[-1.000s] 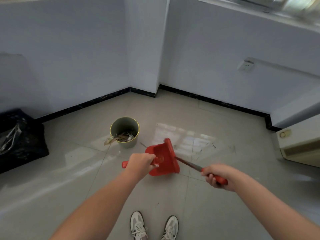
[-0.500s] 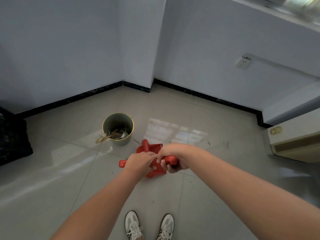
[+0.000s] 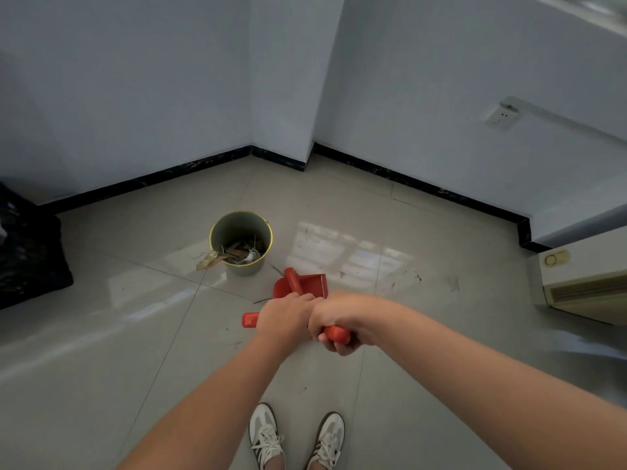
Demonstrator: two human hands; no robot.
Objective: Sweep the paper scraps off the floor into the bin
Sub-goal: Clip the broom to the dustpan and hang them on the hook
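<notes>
Paper scraps (image 3: pixel 242 252): in one bin (image 3: pixel 259 228), one beside it | my left hand (image 3: pixel 283 318) clenches one dustpan (image 3: pixel 314 283) | my right hand (image 3: pixel 341 322) clenches one red brush handle (image 3: pixel 336 334)

Both your arms extend forward, hands touching side by side: left hand (image 3: pixel 283 317) fisted palm-down, right hand (image 3: pixel 339 325) fisted, knuckles up.

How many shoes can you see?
2. The left shoe and the right shoe are side by side on the floor at the bottom, below the arms.
</notes>
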